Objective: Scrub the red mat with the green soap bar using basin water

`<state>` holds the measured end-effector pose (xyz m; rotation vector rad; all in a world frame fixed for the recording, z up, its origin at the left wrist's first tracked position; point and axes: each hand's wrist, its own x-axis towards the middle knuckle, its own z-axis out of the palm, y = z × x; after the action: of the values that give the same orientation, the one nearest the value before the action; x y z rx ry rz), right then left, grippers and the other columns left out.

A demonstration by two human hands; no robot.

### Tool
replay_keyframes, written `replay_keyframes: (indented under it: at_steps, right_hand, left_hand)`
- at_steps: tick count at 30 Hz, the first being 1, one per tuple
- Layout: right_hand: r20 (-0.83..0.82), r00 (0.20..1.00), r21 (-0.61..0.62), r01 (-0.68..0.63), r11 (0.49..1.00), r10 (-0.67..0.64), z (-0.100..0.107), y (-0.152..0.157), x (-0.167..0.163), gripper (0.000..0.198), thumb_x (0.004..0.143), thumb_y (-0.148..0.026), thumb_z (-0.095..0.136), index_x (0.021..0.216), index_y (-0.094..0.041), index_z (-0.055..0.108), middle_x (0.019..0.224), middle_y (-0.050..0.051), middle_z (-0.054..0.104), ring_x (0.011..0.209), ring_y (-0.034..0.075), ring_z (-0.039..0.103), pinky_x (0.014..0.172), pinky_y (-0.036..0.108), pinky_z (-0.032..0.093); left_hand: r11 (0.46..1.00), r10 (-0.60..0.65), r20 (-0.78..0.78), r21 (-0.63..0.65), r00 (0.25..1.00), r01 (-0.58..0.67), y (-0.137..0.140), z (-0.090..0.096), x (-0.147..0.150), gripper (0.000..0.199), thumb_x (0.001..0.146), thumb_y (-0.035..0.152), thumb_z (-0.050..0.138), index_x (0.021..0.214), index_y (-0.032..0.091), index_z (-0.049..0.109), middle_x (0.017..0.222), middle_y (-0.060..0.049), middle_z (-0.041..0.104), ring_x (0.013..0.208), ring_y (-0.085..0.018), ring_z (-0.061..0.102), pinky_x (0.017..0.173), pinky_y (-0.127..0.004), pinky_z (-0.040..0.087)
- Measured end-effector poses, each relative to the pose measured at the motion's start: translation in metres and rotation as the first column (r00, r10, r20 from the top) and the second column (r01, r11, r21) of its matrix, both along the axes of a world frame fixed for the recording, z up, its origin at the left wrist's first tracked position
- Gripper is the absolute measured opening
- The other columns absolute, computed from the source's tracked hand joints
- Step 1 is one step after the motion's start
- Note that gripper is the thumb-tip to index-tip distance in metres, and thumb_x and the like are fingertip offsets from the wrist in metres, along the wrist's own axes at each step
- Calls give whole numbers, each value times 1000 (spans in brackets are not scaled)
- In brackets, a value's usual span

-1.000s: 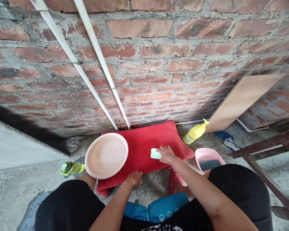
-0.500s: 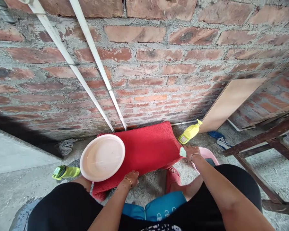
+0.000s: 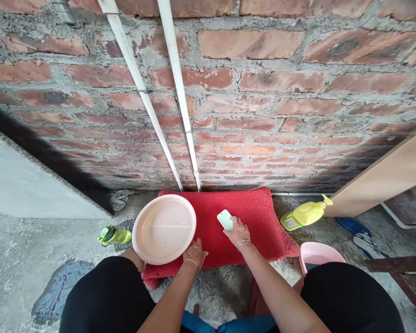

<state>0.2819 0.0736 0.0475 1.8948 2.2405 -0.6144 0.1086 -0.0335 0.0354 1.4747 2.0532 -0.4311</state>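
Note:
My right hand [image 3: 238, 232] is closed around one end of a pale green flat slab with rounded corners [image 3: 224, 219], the size of a phone. I hold it over a bench or low table draped in a red cloth [image 3: 215, 249]. Left of it, a light pink round basin [image 3: 164, 229] rests on the cloth with some clear liquid in it. Against the basin's right front rim lies my left hand [image 3: 194, 255], fingers apart, with nothing seen in it. Part of its fingertips is hard to make out beside the rim.
A yellow pump bottle [image 3: 305, 215] stands on the floor to the right, above a pink tub [image 3: 321, 253]. A green bottle [image 3: 114, 235] lies at the left. Behind the bench rises a brick wall [image 3: 249, 81] with two white pipes [image 3: 180, 83]. Slippers [image 3: 367, 243] lie far right.
My right hand has moved left from beside the pink tub to above the red cloth, carrying the pale green slab. My left hand has shifted up to the basin's rim. The view has turned left.

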Motion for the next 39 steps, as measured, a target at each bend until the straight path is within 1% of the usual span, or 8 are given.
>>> replay_keyframes:
  at_steps: [4,10,14,18,26,31,35,39]
  right_hand:
    - [84,996,23,-16,1000,14,-12,-5,-8,49,79,-46,56,122,-24,45,119,10,53,109,23,51,89,35,33]
    - [153,981,105,-133,986,116,-11,4,-4,64,77,-54,56,134,-29,39,128,12,46,112,28,48,89,37,32]
    - [166,970,-38,-174,984,177,-7,18,-21,67,78,-46,56,139,-30,34,118,12,52,105,26,53,86,36,34]
    - [97,982,-38,-160,986,163,1,31,-57,68,78,-47,51,140,-29,29,118,11,52,101,25,56,81,33,38]
    - [5,977,-83,-211,974,212,-2,63,-121,66,76,-45,53,136,-31,30,123,10,48,105,26,54,81,36,39]
    - [91,988,-56,-120,991,125,-4,81,-62,64,74,-45,54,134,-31,34,119,10,49,101,25,55,78,34,40]
    - [172,978,-60,132,989,-120,5,94,47,65,77,-46,52,136,-29,32,116,10,51,98,23,58,77,32,40]
    - [261,882,-22,412,911,-393,13,94,150,60,79,-47,49,134,-26,36,111,12,53,96,25,60,77,35,41]
  left_hand:
    - [1000,-10,-22,-25,1000,10,6,-3,0,70,71,49,62,130,14,45,131,-18,52,123,-30,48,103,-40,34]
    - [996,-45,-62,-83,997,40,4,-17,7,94,50,47,79,133,19,43,128,-20,51,114,-36,54,96,-46,40]
    - [998,-20,-16,-65,1000,19,2,-22,4,87,54,41,77,131,17,45,127,-22,51,117,-37,51,99,-47,37]
    - [998,-27,26,-51,999,28,5,-18,-5,85,50,43,78,125,15,49,122,-20,55,120,-38,47,104,-49,29]
    - [999,-48,-11,-16,999,48,11,-20,-8,68,48,44,79,105,17,55,106,-13,61,99,-31,58,92,-42,36]
    - [998,-42,6,-52,999,43,15,-17,-6,63,50,41,79,103,17,54,103,-11,62,97,-28,59,87,-38,38]
    - [998,-38,-15,-57,999,37,16,-17,-4,63,52,42,78,105,18,53,105,-12,63,98,-28,59,87,-37,39]
    - [997,-25,-27,-75,999,23,16,-22,-4,67,49,40,80,106,17,53,108,-13,62,98,-28,60,86,-37,40]
